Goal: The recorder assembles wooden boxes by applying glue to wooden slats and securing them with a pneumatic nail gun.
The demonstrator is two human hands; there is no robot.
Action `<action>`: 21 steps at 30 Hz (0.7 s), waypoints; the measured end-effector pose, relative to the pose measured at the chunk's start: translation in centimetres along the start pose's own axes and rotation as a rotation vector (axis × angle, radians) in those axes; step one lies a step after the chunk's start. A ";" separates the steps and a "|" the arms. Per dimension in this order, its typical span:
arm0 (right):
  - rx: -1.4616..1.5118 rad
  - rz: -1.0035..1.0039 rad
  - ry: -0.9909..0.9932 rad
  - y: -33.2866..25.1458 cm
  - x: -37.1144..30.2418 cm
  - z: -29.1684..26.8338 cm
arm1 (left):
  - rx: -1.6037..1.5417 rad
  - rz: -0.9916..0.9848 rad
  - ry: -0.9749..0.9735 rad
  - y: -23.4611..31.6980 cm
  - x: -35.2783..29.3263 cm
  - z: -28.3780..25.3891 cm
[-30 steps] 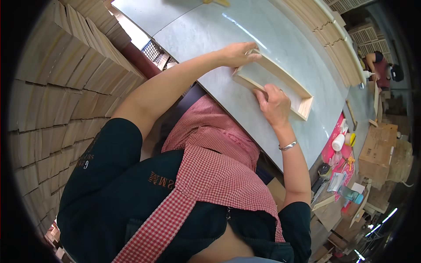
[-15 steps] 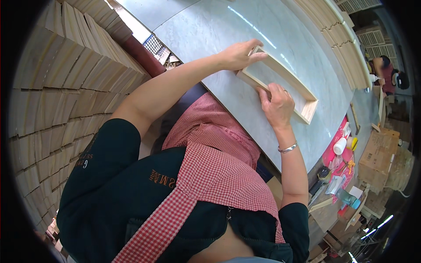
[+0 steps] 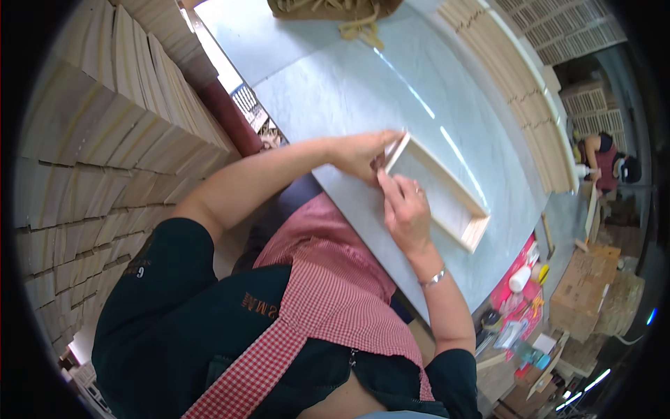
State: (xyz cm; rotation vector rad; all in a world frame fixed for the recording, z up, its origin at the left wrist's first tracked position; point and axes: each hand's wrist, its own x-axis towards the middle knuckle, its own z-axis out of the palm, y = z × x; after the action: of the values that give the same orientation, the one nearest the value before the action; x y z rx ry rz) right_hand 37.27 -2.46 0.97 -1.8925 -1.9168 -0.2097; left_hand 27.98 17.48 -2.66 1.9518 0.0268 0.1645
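A long, narrow frame of pale wood (image 3: 447, 173) lies on the bench, slanting from its left end down to the right. My left hand (image 3: 359, 153) is closed around the frame's left end, its fingers partly hidden behind the wood. A small dark reddish-brown piece (image 3: 377, 163) shows between that hand and the frame's near left corner; its kind is unclear. My right hand (image 3: 406, 209) is closed at the same corner, with its fingertips against the near side and close to the brown piece.
Pale wooden boards stand stacked high at my left (image 3: 112, 133). Long wooden strips (image 3: 516, 98) line the bench's far right edge. A brown bag (image 3: 328, 8) sits at the top. Bottles and tools lie on a pink sheet (image 3: 513, 290) at the right, near a cardboard box (image 3: 583, 283). Another person (image 3: 606, 164) works beyond.
My right hand has slid along the frame's near side to its left corner. The brown piece shows more clearly. The view has shifted, bringing in the bag at the top.
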 end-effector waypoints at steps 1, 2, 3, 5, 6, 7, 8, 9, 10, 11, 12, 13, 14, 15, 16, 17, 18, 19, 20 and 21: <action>-0.001 -0.025 0.011 0.1 0.0 -0.1 | 0.016 0.004 0.022 -0.2 -0.1 0.2; 0.037 -0.017 -0.031 0.3 0.1 -0.2 | 0.013 -0.010 -0.004 -0.5 0.0 0.3; 0.072 -0.001 -0.077 0.3 0.1 -0.4 | 0.005 -0.023 -0.035 -0.4 0.0 0.5; 0.122 -0.013 -0.065 0.3 1.0 -0.9 | 0.047 0.014 0.039 -0.1 -0.4 0.8; 0.169 -0.003 -0.061 0.2 1.7 -1.4 | 0.055 0.015 0.054 0.1 -0.5 0.8; 0.216 0.008 -0.060 0.1 2.4 -1.8 | 0.008 -0.002 0.041 0.1 -0.6 1.0; 0.266 0.018 -0.062 0.2 3.5 -2.1 | -0.039 -0.021 0.031 0.0 -0.7 0.9; 0.236 0.007 0.000 0.8 5.6 -2.3 | -0.036 -0.022 0.039 0.1 -0.7 0.7; 0.212 -0.006 0.058 1.9 8.5 -2.0 | -0.028 -0.025 0.037 0.1 -0.8 0.5; 0.265 0.024 0.056 3.4 11.3 -1.4 | -0.019 -0.024 0.026 0.4 -0.7 0.3; 0.237 -0.017 0.073 4.7 14.6 -0.2 | -0.012 -0.026 0.018 0.6 -0.8 0.2; 0.205 -0.054 0.093 6.1 17.9 1.3 | -0.002 -0.023 0.005 0.7 -0.6 0.1; 0.139 -0.065 0.149 7.9 20.7 3.9 | -0.001 -0.019 0.001 0.7 -0.3 0.3; 0.073 -0.076 0.208 9.7 22.9 6.7 | 0.011 -0.011 0.000 0.7 -0.1 0.4; 0.074 -0.079 0.213 11.3 24.4 9.1 | 0.023 -0.008 0.007 0.7 0.0 0.6; -0.061 -0.058 0.137 12.8 25.5 11.1 | 0.036 -0.003 0.012 0.7 0.0 0.6; -0.186 -0.041 0.055 13.7 26.7 12.7 | 0.044 -0.007 0.022 0.5 0.0 0.6; -0.126 0.003 -0.021 13.4 28.2 12.8 | 0.047 -0.015 0.030 0.3 -0.1 0.5; -0.067 0.048 -0.094 12.7 29.9 12.3 | 0.053 -0.019 0.032 0.1 -0.2 0.3; -0.063 0.040 -0.099 11.6 32.1 10.7 | 0.054 -0.023 0.036 0.1 -0.3 0.4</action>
State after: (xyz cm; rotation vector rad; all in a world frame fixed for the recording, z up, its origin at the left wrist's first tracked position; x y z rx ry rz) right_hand 47.44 31.84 2.21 -2.0153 -1.9552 -0.1682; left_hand 27.73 17.03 -2.71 2.0014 0.0785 0.1854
